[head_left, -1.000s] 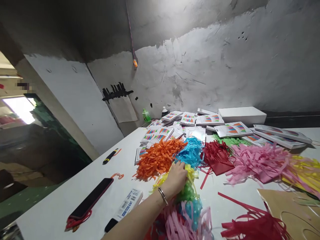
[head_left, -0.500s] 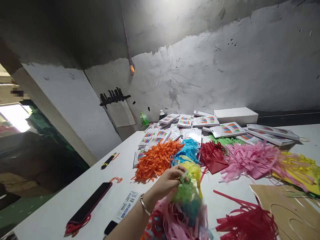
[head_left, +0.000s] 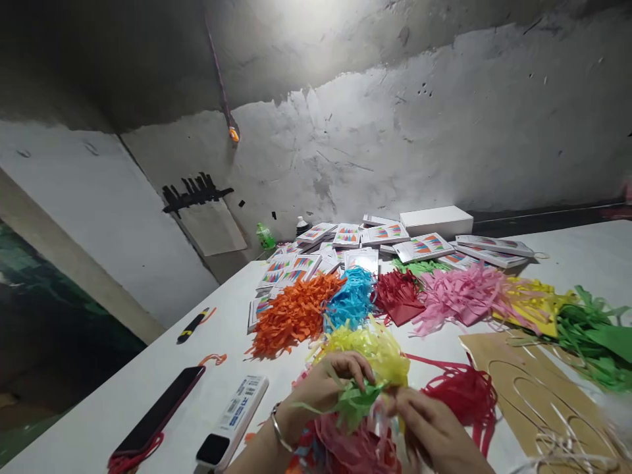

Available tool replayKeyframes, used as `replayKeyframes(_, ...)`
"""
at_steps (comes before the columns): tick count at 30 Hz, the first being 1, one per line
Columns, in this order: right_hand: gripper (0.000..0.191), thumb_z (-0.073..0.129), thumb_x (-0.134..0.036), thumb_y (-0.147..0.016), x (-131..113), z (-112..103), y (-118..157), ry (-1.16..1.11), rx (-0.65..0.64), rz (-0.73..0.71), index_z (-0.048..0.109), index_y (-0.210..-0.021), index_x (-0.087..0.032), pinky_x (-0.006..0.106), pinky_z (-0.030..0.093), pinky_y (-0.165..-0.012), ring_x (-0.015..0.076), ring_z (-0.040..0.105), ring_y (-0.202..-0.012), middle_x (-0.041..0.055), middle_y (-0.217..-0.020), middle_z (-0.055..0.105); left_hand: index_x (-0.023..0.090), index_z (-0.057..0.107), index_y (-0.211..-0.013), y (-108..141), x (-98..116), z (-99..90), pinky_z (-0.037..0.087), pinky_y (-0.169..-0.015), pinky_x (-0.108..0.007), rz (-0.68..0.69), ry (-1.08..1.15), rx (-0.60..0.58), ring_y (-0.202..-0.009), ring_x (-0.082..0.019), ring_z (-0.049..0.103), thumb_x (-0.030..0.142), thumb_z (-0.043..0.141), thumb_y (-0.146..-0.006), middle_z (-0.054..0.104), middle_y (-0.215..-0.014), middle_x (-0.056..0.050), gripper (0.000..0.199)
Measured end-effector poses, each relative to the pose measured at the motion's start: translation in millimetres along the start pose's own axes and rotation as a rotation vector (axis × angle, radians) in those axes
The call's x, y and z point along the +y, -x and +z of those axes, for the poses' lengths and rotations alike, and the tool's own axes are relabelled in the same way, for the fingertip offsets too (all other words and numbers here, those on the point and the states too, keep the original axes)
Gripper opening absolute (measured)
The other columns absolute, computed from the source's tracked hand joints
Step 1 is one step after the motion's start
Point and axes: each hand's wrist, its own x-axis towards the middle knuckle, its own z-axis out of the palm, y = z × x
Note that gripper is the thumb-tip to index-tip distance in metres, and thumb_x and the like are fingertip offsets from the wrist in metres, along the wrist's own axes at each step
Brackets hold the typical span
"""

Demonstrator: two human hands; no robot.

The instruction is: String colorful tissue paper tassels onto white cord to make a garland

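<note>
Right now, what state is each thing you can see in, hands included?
Left hand: pinching green streamers
Right hand: fingers together, grip unclear
Phone: lying flat, screen dark
White gadget: flat, black panel dark
White box: looks closed
Dark bottle: upright, white cap on
Orange streamers: loosely heaped
Brown sheet: lying flat

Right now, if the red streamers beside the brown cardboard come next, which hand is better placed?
Probably the right hand: it is nearer the red streamers; the left hand is farther off, at green strips.

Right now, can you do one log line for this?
left hand: grips green strips | right hand: close beside, hold unclear | beyond: yellow strips | farther: orange bundle, blue bundle
</note>
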Motion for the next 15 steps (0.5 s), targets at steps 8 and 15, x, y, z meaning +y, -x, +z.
replayKeyframes(8,0.044,0.054,-0.066,-0.085,16.8,12.8,-18.5,-0.155,0.016,0.072,0.071,-0.080,-0.026,0.021,0.013,-0.036,0.0050,0.026,-0.033,-0.0027,-0.061,0.066,0.024,0.079,-0.064,22.4,1.7,5.0,0.036,-0.111,-0.044,0.109,-0.234,0.065,-0.081,-0.019,0.069,0.017,0.076,-0.077,0.078,-0.079,-0.002,0.015)
replayKeyframes(15,0.036,0.054,-0.053,-0.090,-3.9,14.6,2.5,0.020,0.030,-0.181,0.070,-0.071,-0.028,0.032,0.051,-0.071,0.0220,0.063,-0.075,0.0009,-0.075,0.065,0.025,0.079,-0.081,44.3,16.5,21.5,0.049,-0.098,-0.043,0.102,-0.380,0.110,-0.098,-0.025,0.069,0.022,0.069,-0.082,0.078,-0.102,-0.006,0.011)
